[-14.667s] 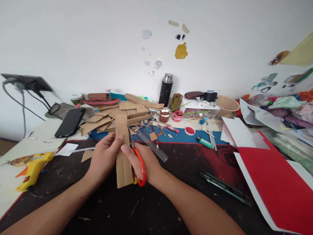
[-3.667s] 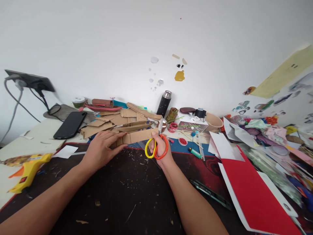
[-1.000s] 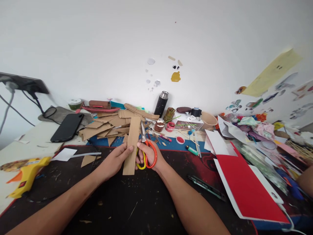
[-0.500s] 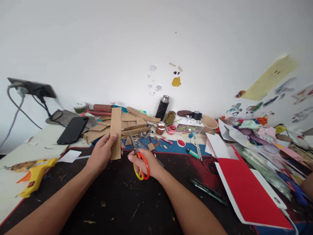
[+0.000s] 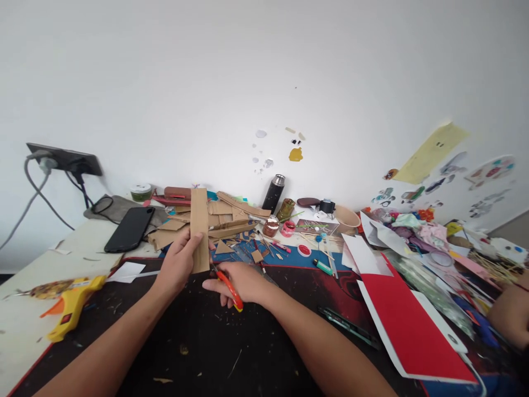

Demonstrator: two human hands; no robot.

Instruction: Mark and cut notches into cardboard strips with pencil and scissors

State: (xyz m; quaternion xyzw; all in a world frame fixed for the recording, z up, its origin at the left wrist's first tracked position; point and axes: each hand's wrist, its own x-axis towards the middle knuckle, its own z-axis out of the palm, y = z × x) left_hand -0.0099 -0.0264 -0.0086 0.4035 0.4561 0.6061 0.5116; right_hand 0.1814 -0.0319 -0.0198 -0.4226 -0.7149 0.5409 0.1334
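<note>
My left hand (image 5: 181,259) grips an upright strip of brown cardboard (image 5: 200,220) by its lower half, thumb across its face. Just right of the strip, my right hand (image 5: 235,284) has its fingers in the handles of a pair of scissors (image 5: 228,286) with orange-red and yellow grips. The blades point up and left toward the strip's right edge near its lower end; whether they touch it I cannot tell. Behind the strip lies a heap of cardboard scraps (image 5: 231,209).
A yellow glue gun (image 5: 73,309) and a black phone (image 5: 129,229) lie on the left. A black flask (image 5: 273,194) and small paint jars (image 5: 270,226) stand at the back. On the right are a red sheet (image 5: 413,325), a dark green cutter (image 5: 347,326) and heaped craft scraps.
The scissors have turned and moved left, bringing their blades close to the cardboard strip's lower right edge. My view has tilted up slightly. The left hand keeps its hold on the strip.
</note>
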